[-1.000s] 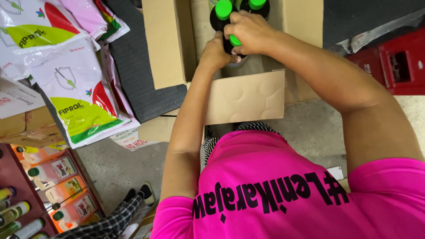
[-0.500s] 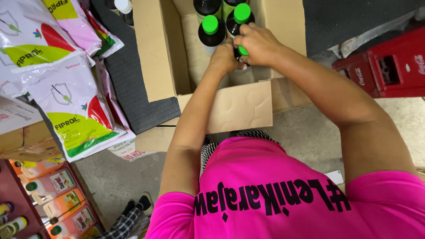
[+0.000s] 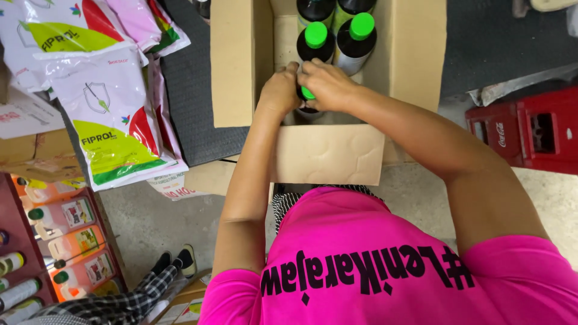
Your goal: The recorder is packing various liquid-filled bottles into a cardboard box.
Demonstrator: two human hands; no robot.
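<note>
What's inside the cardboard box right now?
The cardboard box holds dark bottles with green caps. The left hand and right hand cover another bottle. The box floor is mostly hidden.

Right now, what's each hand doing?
Left hand: closed on the dark bottle in the cardboard box.
Right hand: closed on the same bottle.

Open cardboard box (image 3: 241, 66) is the landmark. Inside it, L hand (image 3: 278, 90) & R hand (image 3: 325, 84) meet, both closed on a dark bottle w/ green cap (image 3: 307, 94) near the box's front wall. Just behind the hands, still in the box: two dark green-capped bottles (image 3: 315, 36), (image 3: 361, 27), upright, side by side. Left of box: white-green-red sacks (image 3: 114, 120) on a dark mat (image 3: 192, 90). Right of box: red crate (image 3: 530, 129). Front-left, well apart: orange jugs (image 3: 66, 235).
</note>
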